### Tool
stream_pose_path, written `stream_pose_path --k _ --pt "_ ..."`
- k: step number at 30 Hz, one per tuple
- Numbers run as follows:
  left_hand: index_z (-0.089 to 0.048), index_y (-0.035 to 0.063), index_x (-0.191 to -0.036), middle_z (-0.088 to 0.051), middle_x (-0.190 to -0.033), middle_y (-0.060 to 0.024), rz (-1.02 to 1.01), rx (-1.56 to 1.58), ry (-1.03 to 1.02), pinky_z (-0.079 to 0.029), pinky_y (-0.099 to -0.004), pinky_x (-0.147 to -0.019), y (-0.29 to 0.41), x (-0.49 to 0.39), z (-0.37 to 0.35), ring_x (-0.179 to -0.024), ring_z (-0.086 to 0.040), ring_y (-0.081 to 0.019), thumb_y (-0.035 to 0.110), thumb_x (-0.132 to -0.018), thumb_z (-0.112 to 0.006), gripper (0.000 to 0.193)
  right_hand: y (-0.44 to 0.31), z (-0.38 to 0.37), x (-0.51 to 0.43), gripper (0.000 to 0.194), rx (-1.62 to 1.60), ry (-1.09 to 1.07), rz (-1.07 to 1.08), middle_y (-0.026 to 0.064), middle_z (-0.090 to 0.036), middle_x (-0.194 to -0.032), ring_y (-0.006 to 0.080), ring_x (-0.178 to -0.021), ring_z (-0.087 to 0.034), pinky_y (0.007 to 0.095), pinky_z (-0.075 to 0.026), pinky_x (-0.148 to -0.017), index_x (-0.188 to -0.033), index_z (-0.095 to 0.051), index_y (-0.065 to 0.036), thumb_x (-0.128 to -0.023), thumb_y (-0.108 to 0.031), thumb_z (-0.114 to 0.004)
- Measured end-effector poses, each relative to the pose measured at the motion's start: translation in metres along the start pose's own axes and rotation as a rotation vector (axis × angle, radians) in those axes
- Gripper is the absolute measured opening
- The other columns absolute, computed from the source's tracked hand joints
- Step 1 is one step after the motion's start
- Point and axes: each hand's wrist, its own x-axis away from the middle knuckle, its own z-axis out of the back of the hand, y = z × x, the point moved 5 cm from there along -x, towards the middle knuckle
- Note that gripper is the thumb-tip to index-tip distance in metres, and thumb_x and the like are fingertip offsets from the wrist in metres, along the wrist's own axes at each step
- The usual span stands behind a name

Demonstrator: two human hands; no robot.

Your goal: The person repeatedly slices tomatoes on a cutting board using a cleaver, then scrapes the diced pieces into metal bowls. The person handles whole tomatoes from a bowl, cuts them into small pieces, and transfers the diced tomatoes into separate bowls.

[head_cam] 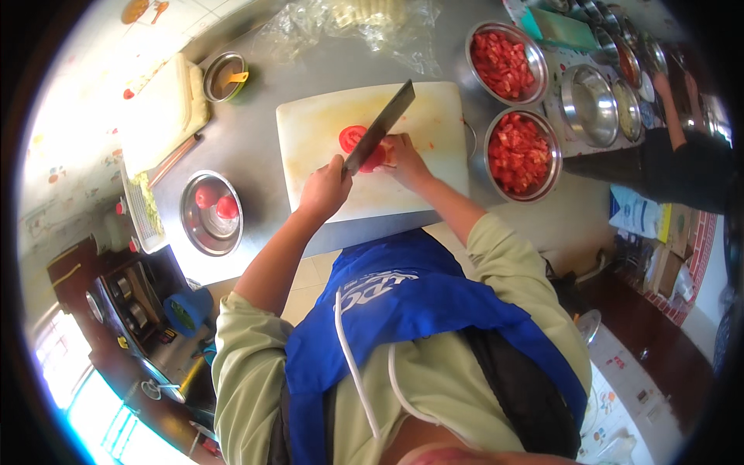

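My left hand (326,187) grips the handle of a cleaver (381,125), whose broad blade points away and to the right. Under my right hand (407,163) is a cut tomato (372,160), held by the fingers on the right side of the blade. A round tomato slice (352,138) lies on the blade's left side. All of this is on a white cutting board (325,203) with small red bits. A metal bowl (240,232) on the left holds two whole tomatoes (227,207). Diced tomatoes (502,65) fill two metal bowls at the right.
Behind the board is a clear plastic bag (360,23). A small bowl with a yellow-handled utensil (237,77) stands back left, near a plastic basket (139,215) of chopped greens. More metal bowls (588,104) stand right, where another person in dark clothing (691,168) reaches over a surface.
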Motion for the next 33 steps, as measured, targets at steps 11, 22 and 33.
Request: stream_pose_path --k 11,22,33 --pt "-0.044 0.0004 -0.086 -0.060 -0.069 -0.0262 0.198 0.161 0.335 -0.046 -0.0524 -0.060 -0.039 0.050 0.035 -0.068 -0.058 -0.0468 0.017 -0.089 -0.058 0.022 -0.075 0.002 -0.079 0.109 0.464 -0.739 0.311 0.0133 -0.037 -0.142 0.0318 -0.129 -0.042 0.0433 -0.039 -0.104 -0.147 -0.027 -0.015 -0.056 -0.023 -0.087" --pt "-0.048 0.0003 -0.093 -0.063 -0.077 -0.0265 0.295 0.211 0.192 -0.047 -0.0535 -0.068 -0.056 0.057 -0.026 -0.075 -0.060 -0.0467 0.018 -0.089 -0.056 0.020 -0.041 -0.012 -0.027 0.082 0.143 -0.161 0.478 0.0180 -0.045 -0.132 0.0364 -0.117 -0.049 0.0426 -0.043 -0.099 -0.137 -0.038 -0.007 -0.069 -0.026 -0.081" --pt "-0.045 0.0018 -0.092 -0.063 -0.078 -0.0251 0.165 0.060 0.091 -0.047 -0.0536 -0.067 -0.040 0.056 0.010 -0.073 -0.060 -0.0459 0.019 -0.090 -0.054 0.020 -0.029 -0.026 -0.004 0.081 0.068 0.215 0.340 0.0195 -0.047 -0.127 0.0376 -0.117 -0.048 0.0433 -0.043 -0.100 -0.130 -0.040 -0.003 -0.067 -0.030 -0.084"
